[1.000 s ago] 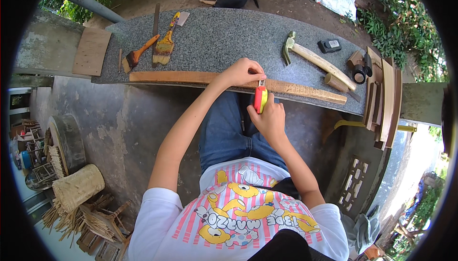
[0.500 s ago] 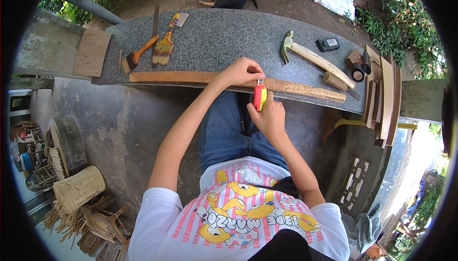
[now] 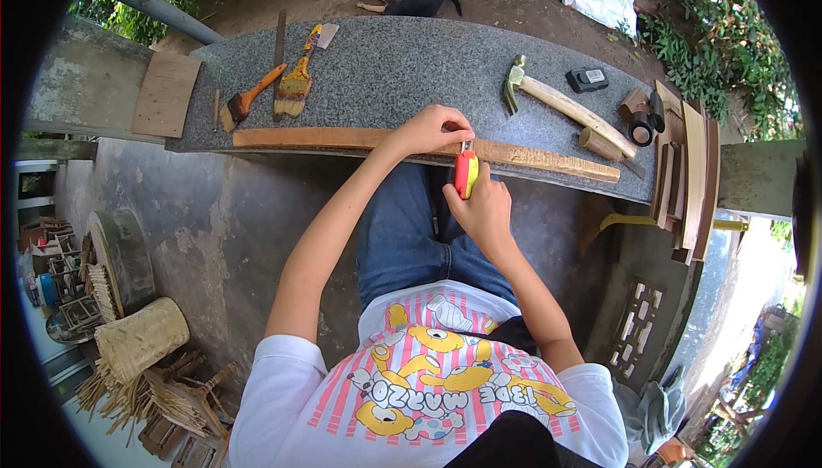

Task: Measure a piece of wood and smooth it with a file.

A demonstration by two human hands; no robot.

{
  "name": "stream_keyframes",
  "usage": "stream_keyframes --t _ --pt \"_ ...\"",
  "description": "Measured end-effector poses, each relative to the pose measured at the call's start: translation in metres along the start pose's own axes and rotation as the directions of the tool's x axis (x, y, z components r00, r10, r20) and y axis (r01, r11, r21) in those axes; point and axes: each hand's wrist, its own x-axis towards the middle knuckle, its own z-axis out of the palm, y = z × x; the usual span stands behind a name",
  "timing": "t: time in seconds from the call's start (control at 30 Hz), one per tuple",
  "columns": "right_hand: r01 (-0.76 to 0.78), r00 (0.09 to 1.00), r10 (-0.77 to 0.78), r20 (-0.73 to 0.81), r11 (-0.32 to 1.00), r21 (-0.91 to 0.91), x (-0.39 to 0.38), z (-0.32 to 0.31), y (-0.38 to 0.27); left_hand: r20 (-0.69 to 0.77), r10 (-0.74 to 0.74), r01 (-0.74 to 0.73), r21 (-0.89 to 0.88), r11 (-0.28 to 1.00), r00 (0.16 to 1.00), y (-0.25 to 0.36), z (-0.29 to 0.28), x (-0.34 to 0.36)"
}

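Note:
My right hand [image 3: 485, 211] is wrapped round a red and yellow tape measure [image 3: 465, 175], held upright just off the bench's near edge. The thumb and fingers of my left hand [image 3: 432, 131] are pinched together at the tape's short metal end, which barely sticks out of the case. Under my left hand, a long narrow wooden strip [image 3: 312, 138] lies along the near edge of the grey speckled stone bench [image 3: 402, 65]. My left hand covers the middle of the strip.
At the bench's left lie two paintbrushes [image 3: 294, 91] and a long dark flat bar [image 3: 279, 48]. On the right are a claw hammer [image 3: 565, 104], a small black box [image 3: 587, 80], a chisel-like tool [image 3: 604, 145] and stacked boards [image 3: 693, 177]. A dog [image 3: 418, 0] lies beyond the bench.

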Motion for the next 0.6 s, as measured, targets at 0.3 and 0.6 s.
stream_keyframes --t 0.3,0.6 --pt "0.023 0.998 -0.023 -0.053 1.000 0.006 0.000 -0.006 -0.001 -0.026 0.179 -0.175 0.119 0.977 0.983 0.000 0.003 -0.003" --pt "0.208 0.977 -0.200 -0.068 0.968 0.143 -0.001 -0.050 -0.005 -0.089 0.171 -0.172 0.004 0.985 0.981 0.040 -0.005 -0.033"
